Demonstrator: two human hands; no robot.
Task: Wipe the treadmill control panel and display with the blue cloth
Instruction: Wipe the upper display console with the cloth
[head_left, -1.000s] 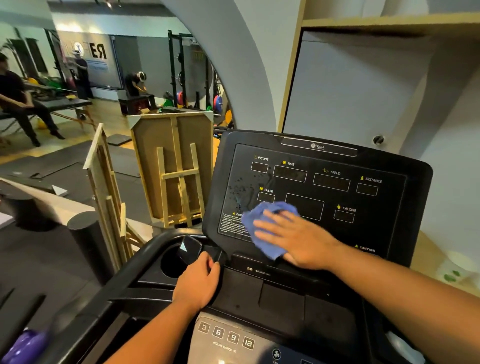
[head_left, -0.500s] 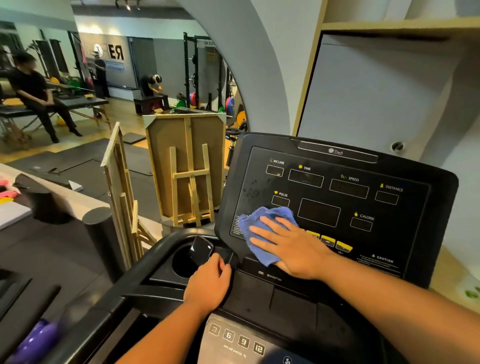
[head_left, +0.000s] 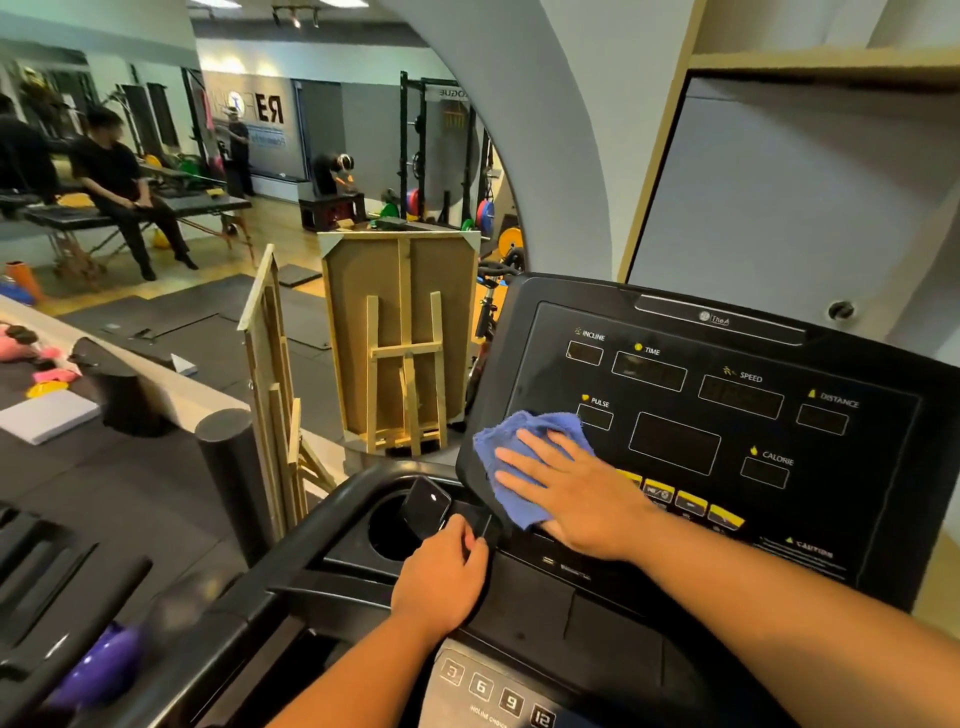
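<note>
gym floor with dark mats and racks of coloured weight plates stretches behind a black treadmill console (head_left: 519, 613) set against a pale wall. right hand (head_left: 571, 493) lies flat, fingers straight and spread, pressing the blue cloth (head_left: 519, 441) against the lower left corner of the control panel and display (head_left: 727, 415); the cloth is bunched, its upper edge just beside the pulse window, its lower edge hanging at the panel's bottom rim near the row of yellow buttons (head_left: 691, 501), some of which the wrist covers. left hand (head_left: 441, 577) sits lower on the console ledge, fingers curled over a small black part at the base of the panel, just beside a dark phone-like object (head_left: 426, 506) that leans out of the round cup holder (head_left: 387, 535); what exactly the fingers grip cannot be told. below the left forearm, grey keys numbered 3, 6, 9 and 12 (head_left: 493, 693) show. left of the treadmill stand two wooden easels with canvases (head_left: 400, 332), black foam rollers (head_left: 228, 473) upright near them, and a blurred purple object (head_left: 98, 670) at the lower left. farther back, a person in black (head_left: 119, 182) sits on a padded bench.
</note>
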